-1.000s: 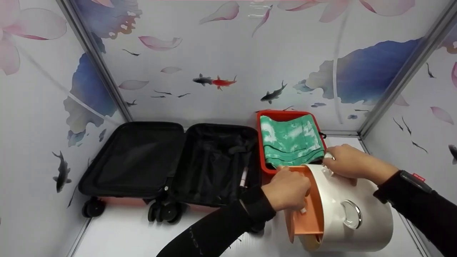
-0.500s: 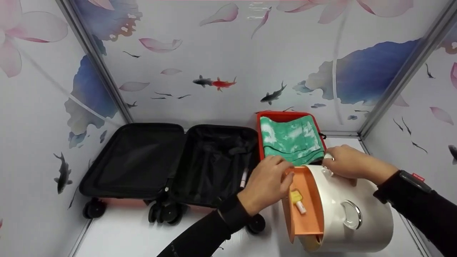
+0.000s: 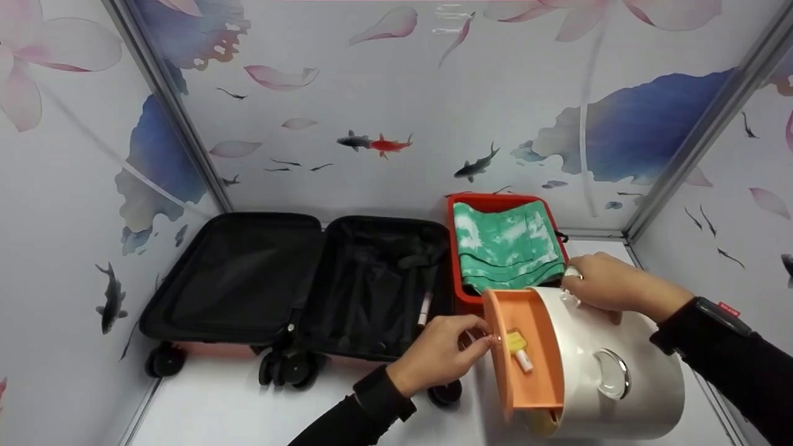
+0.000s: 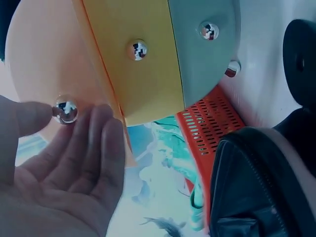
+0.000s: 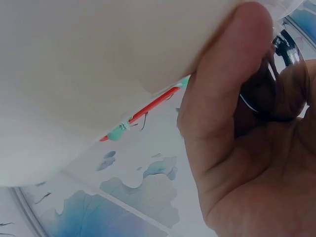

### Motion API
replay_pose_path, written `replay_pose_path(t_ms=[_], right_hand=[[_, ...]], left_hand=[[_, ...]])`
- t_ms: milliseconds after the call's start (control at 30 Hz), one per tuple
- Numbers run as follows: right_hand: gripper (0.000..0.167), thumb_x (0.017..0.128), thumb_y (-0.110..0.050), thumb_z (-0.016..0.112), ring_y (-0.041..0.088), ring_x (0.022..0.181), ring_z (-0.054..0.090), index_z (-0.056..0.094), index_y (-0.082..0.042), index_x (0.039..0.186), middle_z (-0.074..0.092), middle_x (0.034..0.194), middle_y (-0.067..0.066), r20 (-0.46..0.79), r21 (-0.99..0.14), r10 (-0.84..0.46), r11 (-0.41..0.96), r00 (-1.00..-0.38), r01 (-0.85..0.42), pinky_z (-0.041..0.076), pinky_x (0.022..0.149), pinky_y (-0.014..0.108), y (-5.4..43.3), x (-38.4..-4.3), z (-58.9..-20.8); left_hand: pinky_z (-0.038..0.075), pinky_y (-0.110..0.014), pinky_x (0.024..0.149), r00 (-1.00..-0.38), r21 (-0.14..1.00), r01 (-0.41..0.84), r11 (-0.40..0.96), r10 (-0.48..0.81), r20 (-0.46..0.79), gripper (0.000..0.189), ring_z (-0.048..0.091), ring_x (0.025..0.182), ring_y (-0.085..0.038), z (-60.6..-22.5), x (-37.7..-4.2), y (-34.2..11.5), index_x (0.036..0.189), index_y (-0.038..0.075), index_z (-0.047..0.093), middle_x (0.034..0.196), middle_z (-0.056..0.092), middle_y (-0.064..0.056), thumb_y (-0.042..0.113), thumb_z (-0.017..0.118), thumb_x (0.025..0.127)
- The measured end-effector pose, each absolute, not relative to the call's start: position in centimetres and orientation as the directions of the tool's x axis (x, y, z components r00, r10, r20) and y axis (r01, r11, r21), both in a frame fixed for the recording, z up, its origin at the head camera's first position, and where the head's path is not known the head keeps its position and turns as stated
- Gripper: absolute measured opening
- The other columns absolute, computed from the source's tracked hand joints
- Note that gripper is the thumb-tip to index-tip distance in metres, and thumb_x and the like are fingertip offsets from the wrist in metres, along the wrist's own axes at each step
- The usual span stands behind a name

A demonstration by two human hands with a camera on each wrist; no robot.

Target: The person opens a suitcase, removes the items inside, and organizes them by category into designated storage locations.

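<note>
Orange drawer (image 3: 539, 353) open; left hand (image 3: 437, 353) pinching clear knob (image 4: 65, 109), right hand (image 3: 604, 282) gripping cabinet handle (image 5: 289, 49).

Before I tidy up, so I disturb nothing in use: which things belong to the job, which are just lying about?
Apparently in use:
clear knob, at left hand
orange drawer
white drawer cabinet, at right hand
yellow item

Apparently lying about:
open suitcase
pinkish tube
red basket
folded green cloth
</note>
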State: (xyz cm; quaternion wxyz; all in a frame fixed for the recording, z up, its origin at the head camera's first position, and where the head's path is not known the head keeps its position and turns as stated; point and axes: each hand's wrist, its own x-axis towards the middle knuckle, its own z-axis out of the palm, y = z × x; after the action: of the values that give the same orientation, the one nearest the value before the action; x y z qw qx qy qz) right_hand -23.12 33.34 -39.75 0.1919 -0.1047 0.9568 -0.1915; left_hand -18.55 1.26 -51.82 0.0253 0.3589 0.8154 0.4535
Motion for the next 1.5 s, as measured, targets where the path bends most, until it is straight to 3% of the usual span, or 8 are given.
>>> replay_pose_path(t_ms=[500, 900, 1267, 1500], right_hand=[[0.036, 0.107, -0.023, 0.05, 0.017, 0.038, 0.063, 0.065, 0.005, 0.124, 0.072, 0.089, 0.015, -0.314, -0.406, -0.281, 0.903, -0.907, -0.139, 0.051, 0.041, 0.039, 33.2, -23.1, -39.7], [0.03, 0.107, -0.022, 0.05, 0.014, 0.039, 0.062, 0.064, 0.003, 0.117, 0.068, 0.075, 0.009, -0.312, -0.412, -0.276, 0.902, -0.909, -0.132, 0.051, 0.041, 0.038, 33.3, -22.8, -39.8], [0.029, 0.107, -0.022, 0.049, 0.015, 0.04, 0.062, 0.063, 0.002, 0.118, 0.067, 0.078, 0.01, -0.318, -0.417, -0.274, 0.9, -0.908, -0.126, 0.052, 0.042, 0.038, 33.3, -22.7, -39.7], [0.033, 0.108, -0.023, 0.05, 0.016, 0.039, 0.062, 0.063, 0.003, 0.123, 0.066, 0.076, 0.009, -0.327, -0.429, -0.279, 0.895, -0.903, -0.122, 0.052, 0.042, 0.039, 33.3, -22.8, -39.8]], left_hand=[[0.055, -0.009, 0.077, -0.748, 0.788, 0.545, 0.286, 0.59, 0.303, 0.022, 0.069, 0.086, 0.008, -52.0, -19.0, 4.2, 0.122, 0.016, 0.081, 0.109, 0.083, 0.004, 0.031, 0.071, 0.11], [0.051, -0.005, 0.073, -0.762, 0.787, 0.533, 0.311, 0.582, 0.286, 0.016, 0.061, 0.078, 0.013, -51.6, -18.7, 8.3, 0.117, 0.017, 0.081, 0.102, 0.081, 0.01, 0.028, 0.073, 0.109], [0.052, -0.007, 0.077, -0.765, 0.772, 0.537, 0.339, 0.582, 0.277, 0.025, 0.065, 0.086, 0.008, -52.8, -19.1, 7.1, 0.121, 0.018, 0.082, 0.107, 0.081, 0.009, 0.032, 0.063, 0.114], [0.052, -0.007, 0.076, -0.765, 0.745, 0.542, 0.389, 0.596, 0.245, 0.019, 0.069, 0.086, 0.006, -55.3, -19.0, 6.5, 0.117, 0.016, 0.084, 0.106, 0.083, 0.008, 0.026, 0.069, 0.108]])
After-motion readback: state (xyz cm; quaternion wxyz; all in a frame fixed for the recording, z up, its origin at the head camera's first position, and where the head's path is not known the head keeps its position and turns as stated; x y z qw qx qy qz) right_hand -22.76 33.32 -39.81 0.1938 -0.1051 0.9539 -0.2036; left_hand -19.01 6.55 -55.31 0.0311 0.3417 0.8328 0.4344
